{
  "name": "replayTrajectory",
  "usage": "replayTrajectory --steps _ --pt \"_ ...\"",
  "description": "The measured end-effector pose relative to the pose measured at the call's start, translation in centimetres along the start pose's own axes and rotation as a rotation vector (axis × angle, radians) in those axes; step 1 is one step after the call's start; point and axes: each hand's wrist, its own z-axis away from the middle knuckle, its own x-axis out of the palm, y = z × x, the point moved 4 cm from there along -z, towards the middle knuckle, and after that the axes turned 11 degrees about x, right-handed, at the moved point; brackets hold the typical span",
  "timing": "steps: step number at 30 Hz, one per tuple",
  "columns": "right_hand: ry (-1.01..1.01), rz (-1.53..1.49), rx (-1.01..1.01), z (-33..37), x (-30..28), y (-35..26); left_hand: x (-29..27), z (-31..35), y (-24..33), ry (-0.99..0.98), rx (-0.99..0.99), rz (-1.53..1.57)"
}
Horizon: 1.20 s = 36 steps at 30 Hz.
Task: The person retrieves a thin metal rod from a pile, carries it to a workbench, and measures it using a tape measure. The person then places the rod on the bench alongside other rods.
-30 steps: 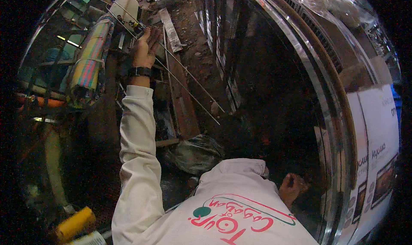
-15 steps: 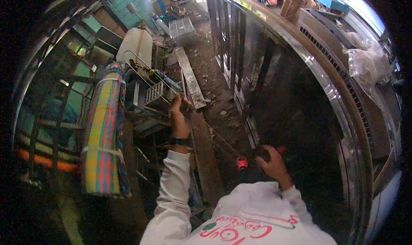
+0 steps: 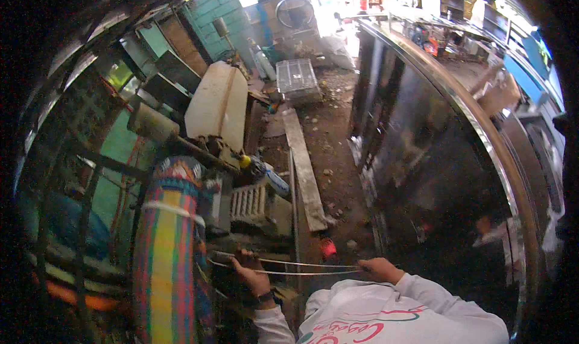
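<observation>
A thin, shiny rod or wire (image 3: 313, 272), doubled into two near-parallel lengths, stretches level between my hands in front of my body. My left hand (image 3: 250, 275) is closed around its left part, and a short end pokes out past the fingers toward the rolled mat. At the other end, my right hand (image 3: 381, 270) grips it with the fingers curled in. Close beside my left hand lies the rolled plaid mat (image 3: 166, 253), tied with pale bands. Just beyond the rod, a small red thing (image 3: 327, 247) shows low down; its kind is unclear.
A dark panel (image 3: 434, 145) with a shiny metal edge stands along my right. Ahead, a long board (image 3: 303, 169) lies on the dirt floor, with a wire-like crate (image 3: 298, 78) farther off. A large pale container (image 3: 217, 103) and a slatted grey box (image 3: 253, 205) crowd the left.
My left hand has come down and nearer my body, swinging the doubled rod from a slant to level. My right hand has moved lower too. The view has tilted up, showing more of the far yard.
</observation>
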Motion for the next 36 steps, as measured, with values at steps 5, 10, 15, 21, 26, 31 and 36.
replayTrajectory --steps 5,10,15,21,26,31,36 --pt "0.098 -0.015 0.367 -11.8 -7.8 10.0 14.6 -10.3 -5.6 -0.041 -0.100 -0.054" --pt "0.226 -0.082 0.550 -21.3 -19.3 14.3 34.7 -18.1 -16.3 0.018 -0.172 -0.065" --pt "0.329 -0.257 0.764 -33.7 -25.6 18.5 52.8 -29.0 -29.9 -0.187 -0.229 0.012" --pt "0.486 -0.352 0.628 -55.0 -37.6 27.0 67.9 -44.7 -45.6 -0.223 -0.240 -0.022" --pt "0.214 -0.445 0.418 -71.0 -54.4 25.4 79.9 -56.8 -46.9 -0.048 0.056 -0.133" --pt "0.136 -0.387 0.239 -87.1 -62.0 29.4 87.9 -69.1 -51.9 -0.183 -0.079 0.027" --pt "0.165 -0.404 0.151 -104.9 -70.6 36.3 93.8 -85.6 -63.1 -0.045 -0.032 -0.082"
